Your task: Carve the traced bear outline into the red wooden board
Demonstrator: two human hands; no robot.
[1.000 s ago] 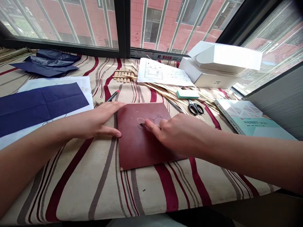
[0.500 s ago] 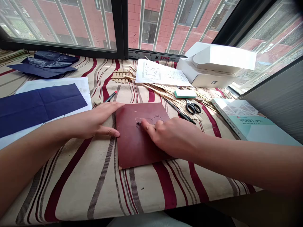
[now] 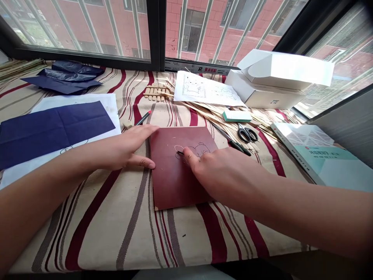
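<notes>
A reddish-brown square board (image 3: 175, 182) lies on the striped cloth, with a thin-lined drawing (image 3: 201, 149) on its upper half. At the board's left edge rests my left hand (image 3: 135, 149), thumb and fingers spread, holding nothing. My right hand (image 3: 212, 167) is closed over the right part of the board. From its fingertips sticks the dark tip of a slim tool (image 3: 180, 153), touching the drawn lines. The rest of that tool is hidden by the hand.
Beyond the board lie a red-tipped pen (image 3: 143, 118), thin wooden strips (image 3: 201, 111), a printed sheet (image 3: 194, 87), an eraser-like block (image 3: 237, 116) and scissors (image 3: 247, 133). Right are a book (image 3: 329, 155) and white box (image 3: 268, 95); left, dark blue paper (image 3: 58, 126).
The whole view has shifted, so the things appear farther right. Both hands keep nearly the same places on the board, and the right one still holds the tool.
</notes>
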